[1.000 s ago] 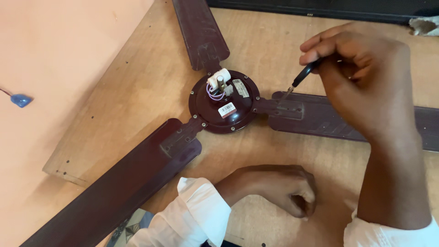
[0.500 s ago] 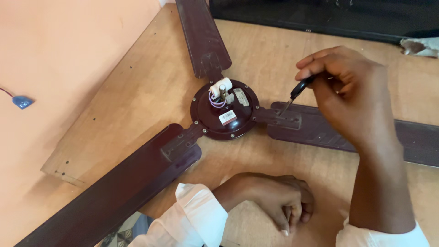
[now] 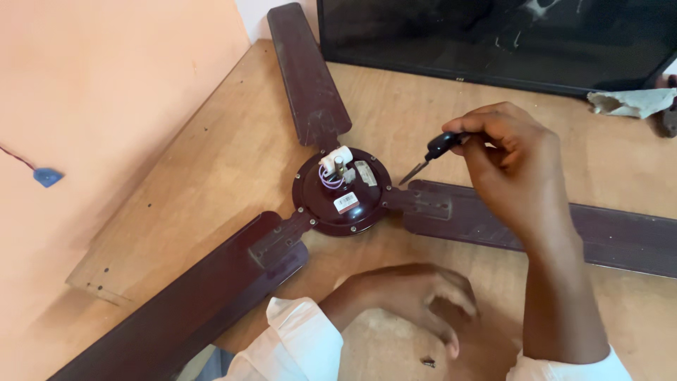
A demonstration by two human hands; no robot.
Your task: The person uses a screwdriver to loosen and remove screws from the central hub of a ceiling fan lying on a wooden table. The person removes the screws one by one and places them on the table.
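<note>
**Screwdriver poised at the fan hub**

Nearest you, your left hand point(image 3: 416, 296) rests palm-down on the tabletop point(image 3: 211, 169), fingers loosely spread and holding nothing; a small dark screw point(image 3: 428, 363) lies just beside its fingertips. Keep that hand planted, since it steadies you, and mind that you do not brush the screw away.

Further out, your right hand point(image 3: 511, 166) has its fingers pinched around the black handle of a small screwdriver point(image 3: 430, 152), the tip angled down toward the bracket where the right-hand blade point(image 3: 564, 229) meets the dark round motor hub point(image 3: 342, 192). The tip looks just clear of the metal. To do this well, seat the tip squarely in the screw head before you turn, and press along the shaft so that it does not slip toward the white connector and thin wires point(image 3: 330, 175) on top of the hub.

The brown ceiling fan lies flat, its three blades spread across the pale wooden board. Beyond it a dark flat screen point(image 3: 493, 35) leans at the back, a crumpled rag point(image 3: 627, 102) at its right. To the left is a peach-coloured wall with a small blue fitting point(image 3: 47, 176).
</note>
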